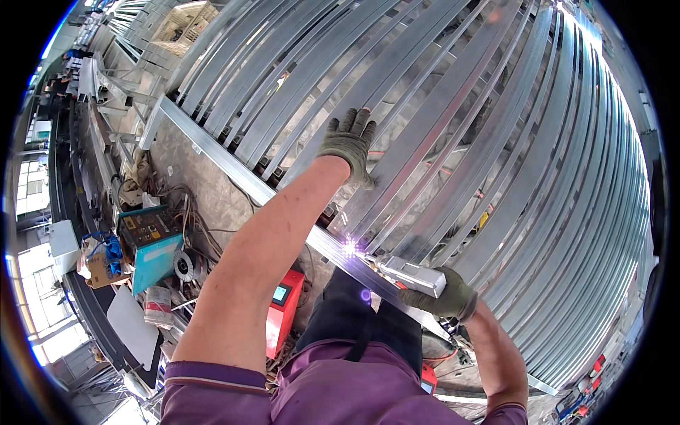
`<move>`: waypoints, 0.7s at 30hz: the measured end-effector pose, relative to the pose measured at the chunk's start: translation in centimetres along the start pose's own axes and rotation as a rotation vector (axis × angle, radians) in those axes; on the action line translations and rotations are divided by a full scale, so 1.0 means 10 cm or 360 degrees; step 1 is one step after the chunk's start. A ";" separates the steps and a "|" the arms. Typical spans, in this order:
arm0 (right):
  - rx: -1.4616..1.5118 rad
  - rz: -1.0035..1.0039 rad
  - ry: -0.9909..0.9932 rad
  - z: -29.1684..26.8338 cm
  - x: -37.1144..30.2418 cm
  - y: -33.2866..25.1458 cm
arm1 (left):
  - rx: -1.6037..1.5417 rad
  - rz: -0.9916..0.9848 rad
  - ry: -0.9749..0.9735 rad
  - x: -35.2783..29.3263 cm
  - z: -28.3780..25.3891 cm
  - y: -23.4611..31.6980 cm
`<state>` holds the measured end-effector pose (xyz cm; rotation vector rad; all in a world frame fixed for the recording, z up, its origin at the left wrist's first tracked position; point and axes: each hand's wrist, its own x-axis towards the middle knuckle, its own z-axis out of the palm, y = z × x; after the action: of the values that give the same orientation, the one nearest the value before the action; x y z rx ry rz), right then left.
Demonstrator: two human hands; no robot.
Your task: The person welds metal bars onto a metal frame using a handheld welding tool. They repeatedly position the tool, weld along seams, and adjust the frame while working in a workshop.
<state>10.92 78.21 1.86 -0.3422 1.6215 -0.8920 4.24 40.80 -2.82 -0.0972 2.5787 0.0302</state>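
Welding gun [409, 275] in the right hand [446, 296], bright arc [349, 246] at its front end, by the edge rail [237, 170].
Head view: gun sits low, a bit right of centre, front end aimed left at the slat ends; gloved right fingers wrapped round its rear. Tip contact lost in glare, can't tell. Left hand [348, 143], also gloved, lies palm down over the metal slats [423, 142] beyond the arc, fingers straight, slightly spread, gripping nothing. Slats run side by side from the rail, gaps between, packed tighter toward the right. Red machine [283, 322] with a small screen stands just left of the dark trousers [379, 320]. Farther left: teal control box [157, 263], wire spool [183, 265] just beside it, cables [202, 230] near both. Pale crate [185, 28] upper left.
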 end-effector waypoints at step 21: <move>0.0357 0.0002 0.0031 -0.37 -0.75 0.18 | 0.0012 0.0228 -0.0090 -0.03 -0.05 0.78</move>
<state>9.92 85.64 5.96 -0.1765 1.5212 -1.0677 3.60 48.61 -2.21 0.0903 2.5247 0.0755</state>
